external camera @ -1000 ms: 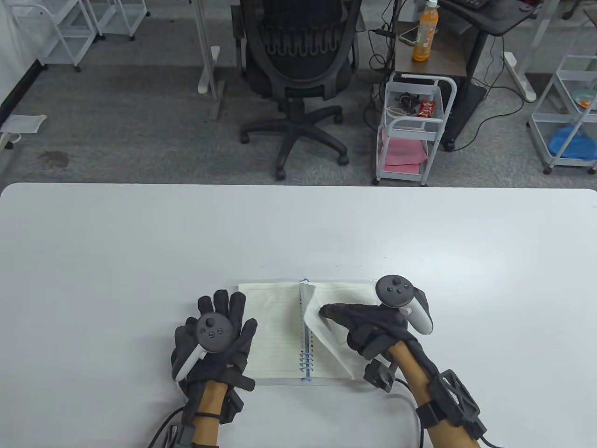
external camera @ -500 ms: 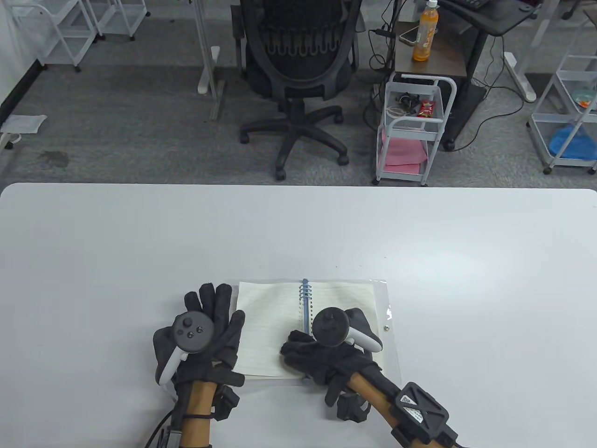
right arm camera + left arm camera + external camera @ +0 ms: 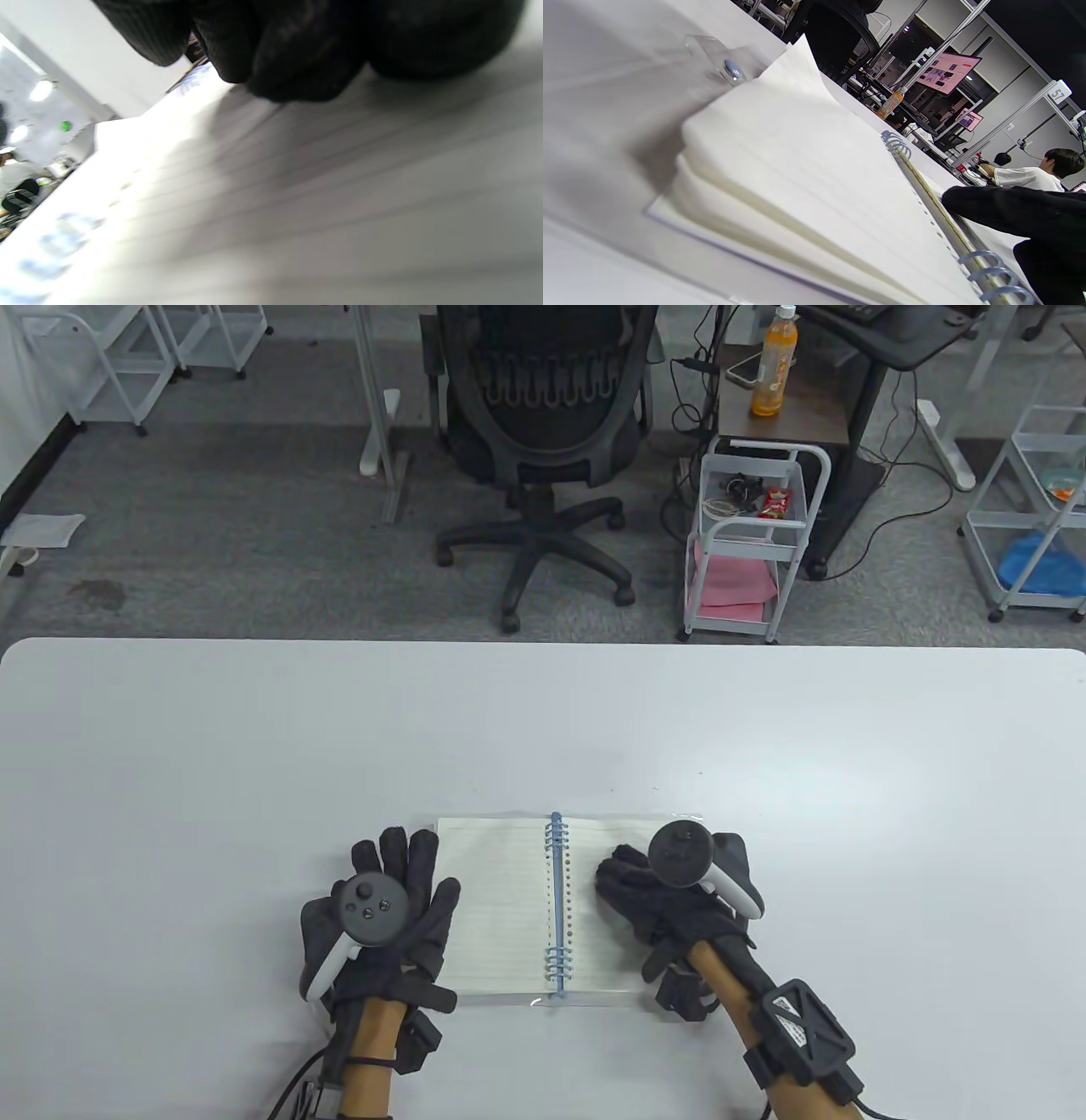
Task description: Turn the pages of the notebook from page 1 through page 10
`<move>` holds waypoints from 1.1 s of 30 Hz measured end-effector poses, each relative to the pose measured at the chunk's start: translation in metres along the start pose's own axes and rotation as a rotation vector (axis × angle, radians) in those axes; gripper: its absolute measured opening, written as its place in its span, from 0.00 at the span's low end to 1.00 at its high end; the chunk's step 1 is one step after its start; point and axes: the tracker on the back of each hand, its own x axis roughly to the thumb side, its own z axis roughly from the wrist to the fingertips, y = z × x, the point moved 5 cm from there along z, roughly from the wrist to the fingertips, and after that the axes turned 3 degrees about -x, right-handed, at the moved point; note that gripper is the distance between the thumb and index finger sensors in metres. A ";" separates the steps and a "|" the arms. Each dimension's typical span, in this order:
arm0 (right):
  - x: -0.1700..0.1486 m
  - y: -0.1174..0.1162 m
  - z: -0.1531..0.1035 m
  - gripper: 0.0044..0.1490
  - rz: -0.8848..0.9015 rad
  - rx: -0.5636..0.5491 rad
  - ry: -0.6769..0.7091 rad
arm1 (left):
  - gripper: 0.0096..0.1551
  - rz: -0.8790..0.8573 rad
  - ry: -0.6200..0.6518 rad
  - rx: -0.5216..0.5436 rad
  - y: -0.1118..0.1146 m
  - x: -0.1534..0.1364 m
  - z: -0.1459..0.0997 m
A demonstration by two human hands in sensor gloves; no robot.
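Observation:
A spiral notebook [image 3: 501, 899] with lined pages and a blue coil lies open and flat near the table's front edge. My left hand [image 3: 386, 912] lies flat with spread fingers at the left page's outer edge. My right hand [image 3: 666, 891] rests palm down on the right page, fingers pointing toward the coil. The left wrist view shows the left page stack [image 3: 806, 169] and the coil [image 3: 897, 146] close up. In the right wrist view my fingertips [image 3: 297, 51] press on the lined right page [image 3: 318, 190]. Neither hand holds a page.
The white table [image 3: 254, 746] stretches wide around the notebook. Beyond its far edge stand an office chair [image 3: 543, 432] and a small white cart [image 3: 751, 534] on the floor.
The lifted page has been carried over the coil and laid on the left side. My right hand crossed to the coil, then moved back onto the right page. My left hand shifted slightly.

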 end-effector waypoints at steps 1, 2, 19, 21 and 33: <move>-0.005 0.003 0.001 0.33 0.000 -0.014 -0.024 | 0.42 0.000 -0.002 -0.002 0.000 0.000 0.000; -0.012 0.008 0.001 0.33 -0.011 -0.033 -0.070 | 0.41 0.002 -0.003 -0.003 0.001 0.000 0.000; -0.052 0.022 0.009 0.39 -0.097 -0.081 -0.231 | 0.41 0.052 -0.017 -0.045 0.013 0.001 0.006; -0.052 0.022 0.009 0.38 -0.089 -0.096 -0.225 | 0.41 0.051 -0.019 -0.049 0.013 0.001 0.006; -0.019 0.031 -0.004 0.30 0.164 -0.067 -0.036 | 0.41 0.042 -0.015 -0.039 0.012 0.001 0.005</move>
